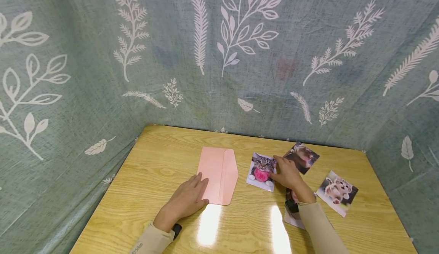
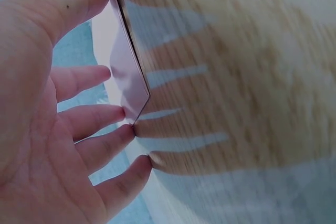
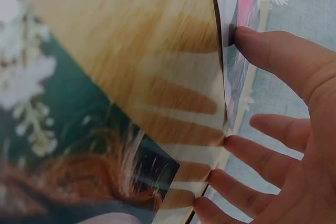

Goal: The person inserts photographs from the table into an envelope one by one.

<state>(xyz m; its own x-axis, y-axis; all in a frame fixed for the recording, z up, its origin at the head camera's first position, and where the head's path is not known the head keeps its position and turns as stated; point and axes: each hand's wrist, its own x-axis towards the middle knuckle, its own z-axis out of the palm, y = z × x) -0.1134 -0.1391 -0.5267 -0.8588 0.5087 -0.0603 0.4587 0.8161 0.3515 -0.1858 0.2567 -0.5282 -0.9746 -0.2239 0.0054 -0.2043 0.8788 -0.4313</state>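
A pink envelope [image 1: 214, 162] lies on the table with its pointed flap open to the right. My left hand [image 1: 186, 197] rests at its left edge, thumb and fingers spread; the left wrist view shows the thumb on the envelope's edge [image 2: 126, 72]. To the right lies a photo of a tabby cat with a pink ball [image 1: 261, 175]. My right hand [image 1: 287, 173] touches that photo's right side, and in the right wrist view the thumb presses on its face while the other fingertips meet the tabletop.
Behind the right hand lies a dark photo [image 1: 303, 157], and a kitten photo [image 1: 337, 193] is farther right. Another photo [image 1: 293, 220] is partly hidden beneath the right wrist. Patterned grey-green cloth [image 1: 205, 94] surrounds the wooden table [image 1: 164, 151].
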